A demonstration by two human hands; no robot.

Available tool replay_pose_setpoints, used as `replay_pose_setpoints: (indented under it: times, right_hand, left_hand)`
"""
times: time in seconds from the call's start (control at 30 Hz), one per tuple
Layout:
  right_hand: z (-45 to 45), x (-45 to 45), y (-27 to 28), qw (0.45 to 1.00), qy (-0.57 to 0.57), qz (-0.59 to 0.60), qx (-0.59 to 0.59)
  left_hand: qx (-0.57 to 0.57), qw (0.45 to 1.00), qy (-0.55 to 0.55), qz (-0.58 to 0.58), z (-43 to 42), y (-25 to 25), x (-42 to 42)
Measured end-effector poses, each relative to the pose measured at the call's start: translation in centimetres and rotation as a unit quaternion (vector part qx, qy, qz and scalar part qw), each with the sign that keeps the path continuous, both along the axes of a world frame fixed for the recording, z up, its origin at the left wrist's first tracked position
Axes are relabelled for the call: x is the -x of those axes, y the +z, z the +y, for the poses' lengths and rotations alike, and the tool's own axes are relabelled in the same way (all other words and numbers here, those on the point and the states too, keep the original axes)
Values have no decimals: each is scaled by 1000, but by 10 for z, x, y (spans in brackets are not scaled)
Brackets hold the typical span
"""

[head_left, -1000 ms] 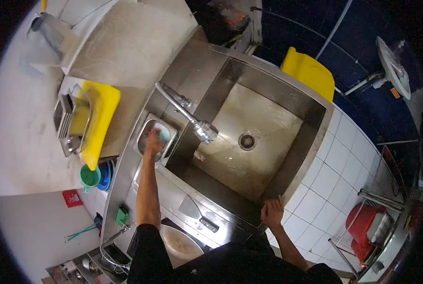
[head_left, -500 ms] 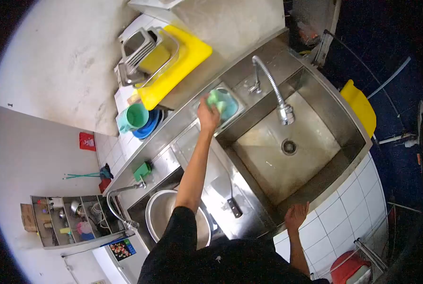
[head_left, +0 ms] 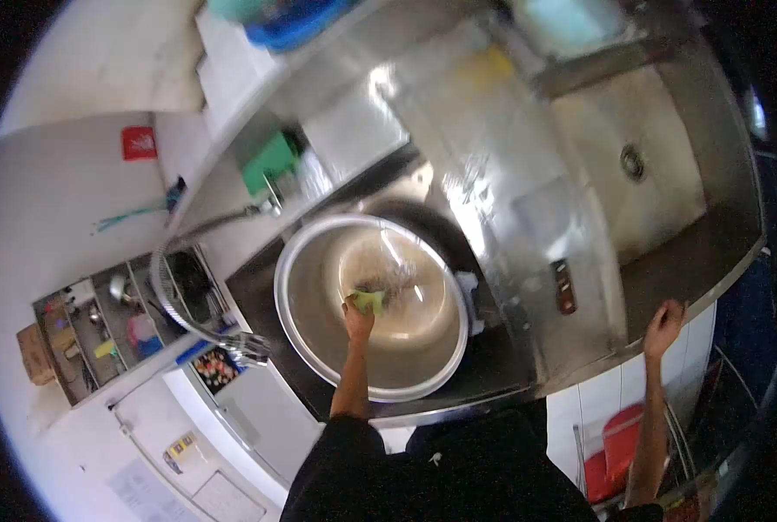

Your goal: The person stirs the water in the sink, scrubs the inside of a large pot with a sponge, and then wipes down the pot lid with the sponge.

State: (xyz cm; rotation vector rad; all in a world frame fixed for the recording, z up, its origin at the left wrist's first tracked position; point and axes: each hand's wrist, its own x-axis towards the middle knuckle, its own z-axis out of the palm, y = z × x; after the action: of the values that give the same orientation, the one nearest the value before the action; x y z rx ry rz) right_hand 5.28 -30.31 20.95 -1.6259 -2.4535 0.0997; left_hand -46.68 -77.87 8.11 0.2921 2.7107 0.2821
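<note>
My left hand [head_left: 360, 320] holds a yellow-green sponge or cloth [head_left: 368, 301] inside a large round metal basin [head_left: 310, 348], near its left inner side. The basin sits in a dark sink at the counter's near part and looks wet at the bottom. At the front edge of the right-hand steel sink [head_left: 667, 235] rests my right hand [head_left: 664, 329], fingers apart and holding nothing. Between the two sinks a cleaver with a brown handle [head_left: 565, 287] lies on the steel counter.
A curved metal faucet [head_left: 169, 296] reaches in left of the basin. Behind the basin sits a green object [head_left: 271, 163]. Wall shelves [head_left: 119, 304] hang at the left. A red stool [head_left: 619, 444] stands below the counter at the right.
My left hand has moved from the small soap container beside the faucet into the basin, with the green sponge or cloth in it. The view has turned left. My right hand stays at the sink edge.
</note>
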Motion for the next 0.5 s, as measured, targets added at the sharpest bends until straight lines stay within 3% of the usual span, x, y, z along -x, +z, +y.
replay_pose_setpoints:
  times: [0.03, 0.07, 0.1, 0.13, 0.17, 0.2, 0.23, 0.33, 0.4, 0.43, 0.5]
  right_hand:
    - [2, -11, -4, 1000, -2, 4, 24]
    - [8, -26, -12, 996, -40, 40, 68]
    - [9, -37, -17, 987, -82, 74, 112]
    - [11, -34, -16, 987, -84, 61, 126]
    - [14, -27, -9, 997, -50, 10, 59]
    - [12, -28, -11, 999, -11, -37, -10]
    - [7, -31, -13, 999, -4, -42, -3]
    - [40, -62, -28, 998, -30, -51, -17]
    - [47, -92, -44, 999, -20, 2, 49]
    - [42, -73, -27, 995, -50, -33, 84]
    - [41, -77, -33, 997, -26, -22, 63]
  left_hand:
    - [124, 990, 2, -68, -60, -37, -16]
    - [140, 986, 8, -90, -100, -64, -37]
    - [170, 977, -119, -46, -137, -84, -64]
    - [166, 969, -178, -51, -137, -81, -84]
    - [160, 957, -236, -55, -134, -74, -103]
    - [130, 961, -217, -109, -80, -45, -124]
    - [70, 968, -145, -193, -31, -26, -135]
    - [-104, 965, -144, -191, 80, -28, -121]
    - [-92, 965, -235, -75, 129, -60, -72]
    - [-85, 960, -266, -4, 143, -59, -35]
    - [122, 930, -298, 179, 136, -89, 48]
